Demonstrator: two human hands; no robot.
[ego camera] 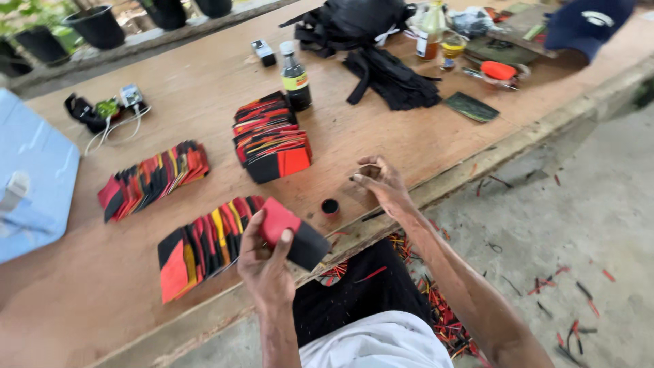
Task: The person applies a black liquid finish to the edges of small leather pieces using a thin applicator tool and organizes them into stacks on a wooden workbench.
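Plywood counter (204, 88) beside a concrete floor (586, 204) littered with red and black offcuts; a seated person is working at its near edge. Left hand (264, 262) is holding a red-and-black folded piece (294, 232) just above the counter edge, its fingers (249, 228) curling around the red end with the thumb pressing on the face. Right hand (381, 182) is hovering over the counter further right, its fingers (371, 170) drawn together and pinching something thin and pale, too small to identify. A small round black pot (330, 206) is standing on the counter between the two hands, near the right one.

Three fanned rows of similar pieces are lying on the counter: a near row (204, 245) just beside the left hand, a left row (153, 178) further back, and a taller stack (272, 136) in front of a dark bottle (296, 77). Black fabric (381, 71), a phone charger with cables (116, 112) and assorted clutter are lying at the far side.

Judged from this arrangement, one piece is being prepared in hand, apparently with material from the pot. The next move seems to call for bringing the pinched item precisely onto the held piece while the left hand is keeping it steady.
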